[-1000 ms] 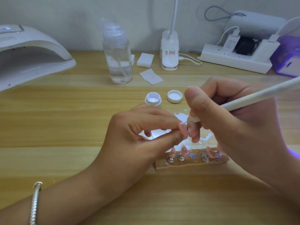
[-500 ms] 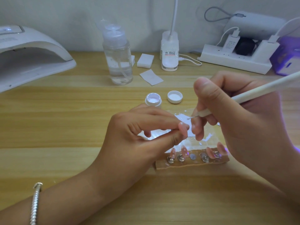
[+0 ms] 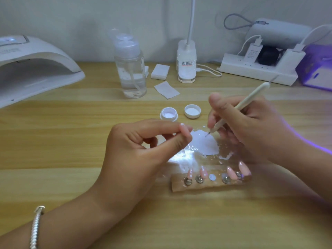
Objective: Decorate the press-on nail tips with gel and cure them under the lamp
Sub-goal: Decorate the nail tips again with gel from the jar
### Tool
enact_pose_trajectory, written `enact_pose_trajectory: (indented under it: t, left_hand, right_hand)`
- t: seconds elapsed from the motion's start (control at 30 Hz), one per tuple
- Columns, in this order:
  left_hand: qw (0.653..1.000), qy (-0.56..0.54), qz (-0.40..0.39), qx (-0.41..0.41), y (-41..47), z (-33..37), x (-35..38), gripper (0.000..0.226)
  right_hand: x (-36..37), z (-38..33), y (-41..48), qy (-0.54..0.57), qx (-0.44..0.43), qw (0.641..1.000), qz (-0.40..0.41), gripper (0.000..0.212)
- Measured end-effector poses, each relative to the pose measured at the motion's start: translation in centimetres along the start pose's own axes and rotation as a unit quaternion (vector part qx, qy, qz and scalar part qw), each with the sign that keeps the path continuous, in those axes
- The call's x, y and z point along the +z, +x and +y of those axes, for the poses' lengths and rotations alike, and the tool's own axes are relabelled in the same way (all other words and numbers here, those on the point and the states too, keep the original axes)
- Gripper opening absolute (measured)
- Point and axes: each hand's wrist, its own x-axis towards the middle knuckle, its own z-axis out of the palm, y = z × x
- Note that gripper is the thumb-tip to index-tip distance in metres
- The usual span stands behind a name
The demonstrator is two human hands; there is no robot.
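My left hand pinches a small nail tip between thumb and forefinger; the fingers hide most of it. My right hand grips a white dotting pen like a pencil. Its fine point touches a white gel patch on a clear palette sheet. In front of the sheet lies a brown holder strip with metal studs and several pink nail tips. An open gel jar and its lid sit behind the hands. The white curing lamp stands at the far left.
A clear pump bottle, white wipes, a desk lamp base and a power strip with plugs line the back of the wooden table. A purple-lit device stands at the far right.
My right hand has drawn the pen away from the nail tip in my left fingers and set its point down on the white gel patch. My left hand has barely moved.
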Motion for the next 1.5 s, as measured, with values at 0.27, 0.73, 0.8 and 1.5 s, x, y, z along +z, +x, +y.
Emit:
enact_pose_trajectory:
  t: [0.27,0.73,0.8,1.5]
  left_hand:
    - [1.000,-0.018,0.005,-0.015,0.1,0.0,0.0,0.005]
    - [0.998,-0.007,-0.068,0.009,-0.1,0.0,0.3,0.003]
    - [0.997,-0.007,-0.071,0.013,-0.1,0.0,0.3,0.004]
    - [0.996,0.025,-0.074,0.053,0.0,0.1,0.3,0.008]
  right_hand:
    - [0.1,-0.3,0.1,0.033,-0.020,0.999,0.027,0.053]
    - [1.7,-4.0,-2.9,0.171,-0.137,0.975,0.039,0.026]
    - [1.9,-3.8,-3.1,0.165,-0.128,0.977,0.040,0.028]
    - [2.4,-3.4,-3.2,0.121,-0.153,0.980,0.041,0.035]
